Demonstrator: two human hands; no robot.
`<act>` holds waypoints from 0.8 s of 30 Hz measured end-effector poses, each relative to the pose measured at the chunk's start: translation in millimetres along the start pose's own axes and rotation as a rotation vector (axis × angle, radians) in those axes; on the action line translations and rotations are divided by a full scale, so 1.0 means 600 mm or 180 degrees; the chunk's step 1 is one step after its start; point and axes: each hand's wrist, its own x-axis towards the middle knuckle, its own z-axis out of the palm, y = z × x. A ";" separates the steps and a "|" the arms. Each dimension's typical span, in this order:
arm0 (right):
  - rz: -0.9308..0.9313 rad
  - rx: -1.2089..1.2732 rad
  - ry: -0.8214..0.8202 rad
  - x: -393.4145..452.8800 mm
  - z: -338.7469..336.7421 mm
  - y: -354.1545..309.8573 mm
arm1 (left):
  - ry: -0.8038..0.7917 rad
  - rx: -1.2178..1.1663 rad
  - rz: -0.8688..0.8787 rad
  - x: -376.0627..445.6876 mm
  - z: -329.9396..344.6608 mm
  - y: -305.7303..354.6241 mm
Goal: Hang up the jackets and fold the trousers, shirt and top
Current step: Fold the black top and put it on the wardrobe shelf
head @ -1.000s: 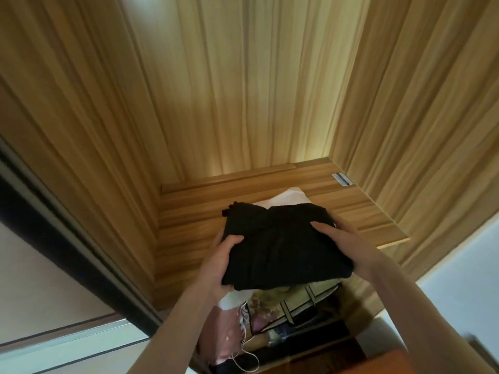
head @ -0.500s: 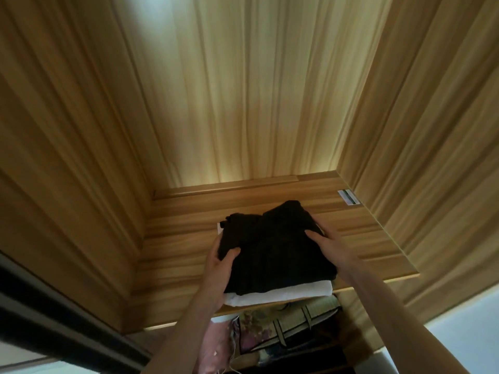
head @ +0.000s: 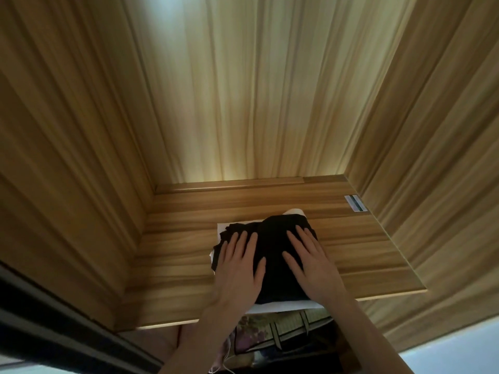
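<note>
Head view only. Stack on wardrobe shelf (head: pixel 364 252): black folded garment (head: pixel 272 238) atop white folded garment (head: pixel 283 309), white showing at near edge, at left far corner and as a small bump at far right corner. Can't tell which garment is the shirt, top or trousers.

L hand (head: pixel 239 268): palm down, flat on left part of black garment, fingers straight and a bit spread, tips pointing far. Nothing clamped; pressing only.
R hand (head: pixel 310 263): same pose on right part, fingers straight, slightly fanned, thumb angled in toward centre. No grip either.

Key relation: stack lies directly under both palms, between the wrists, w/ most of its bulk just far of the fingertips' line only at the far edge. Long axis of stack runs near–far, approx parallel to forearms. Near edge of white layer overhangs shelf's near lip a little; plenty of bare shelf far of the stack up to back panel (head: pixel 243 103). So any further push goes straight away from body, along fingers' direction. Hands roughly equal in reach; R sits slightly farther in.

Judgement: placing step about done, stack being seated/flattened. Next prob. a short slide farther in, then lift hands off. Risk: black layer may skid over white one if pushed from top only; left far corner of black looks rumpled.

Below shelf: patterned bag (head: pixel 270 336) w/ straps, white cord (head: pixel 224 363) near L forearm. Small label (head: pixel 356 203) on shelf, far right.
</note>
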 end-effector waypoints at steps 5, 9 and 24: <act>0.0279 -0.0211 -0.0253 0.002 0.025 0.009 | -0.0324 -0.0167 -0.0177 -0.012 0.033 -0.031; 0.0292 -0.0330 -0.0008 -0.007 0.015 -0.011 | -0.0269 -0.0193 -0.0131 -0.016 0.014 -0.029; 0.0027 -0.0677 0.1221 -0.184 -0.045 -0.282 | 0.0504 0.0379 0.0383 -0.186 -0.225 -0.087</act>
